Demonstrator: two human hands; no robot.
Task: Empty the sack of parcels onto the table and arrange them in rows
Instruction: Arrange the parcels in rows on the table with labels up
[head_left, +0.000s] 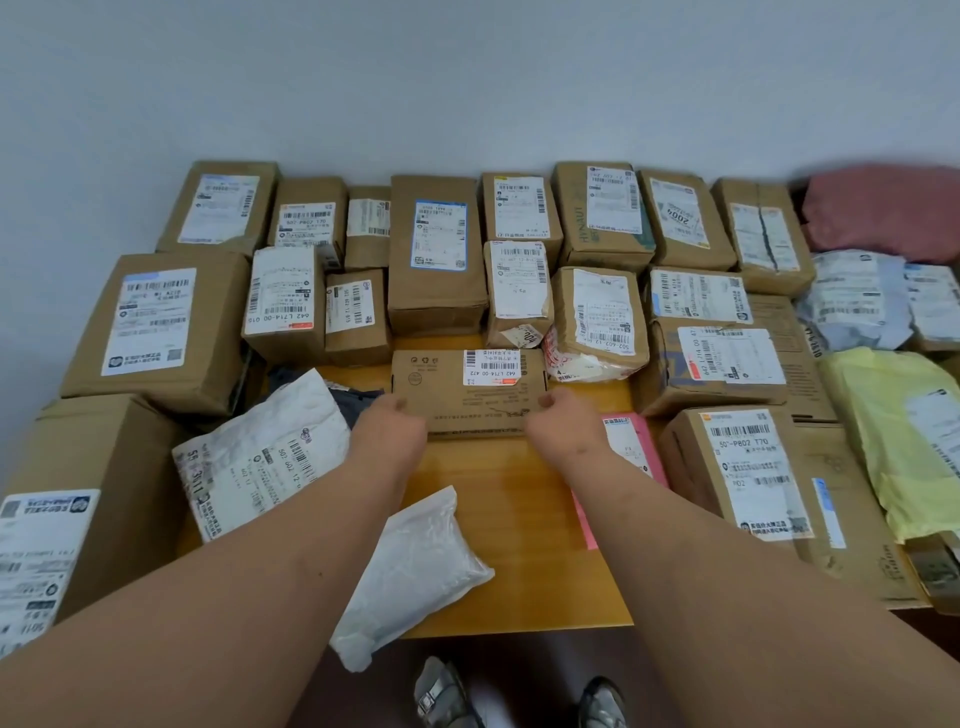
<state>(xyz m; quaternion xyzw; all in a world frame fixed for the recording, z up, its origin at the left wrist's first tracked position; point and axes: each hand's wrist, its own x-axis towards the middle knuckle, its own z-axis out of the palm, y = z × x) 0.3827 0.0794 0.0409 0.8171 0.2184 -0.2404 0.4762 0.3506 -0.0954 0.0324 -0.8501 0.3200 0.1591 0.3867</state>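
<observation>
A flat brown cardboard parcel (467, 397) with a white label lies on the wooden table (509, 525), just in front of the back rows of boxes. My left hand (390, 422) grips its near left corner and my right hand (563, 420) grips its near right edge, fingers curled on both. Two rows of brown parcels (436, 249) stand side by side along the wall behind it. A dull red sack (883, 208) lies crumpled at the back right.
A white padded mailer (260, 457) lies left of my left arm over a dark item (353, 400). A white plastic bag (415, 566) overhangs the table's front edge. A pink envelope (631, 467), a labelled box (737, 467) and a yellow bag (893, 431) lie to the right. A large box (78, 493) sits front left.
</observation>
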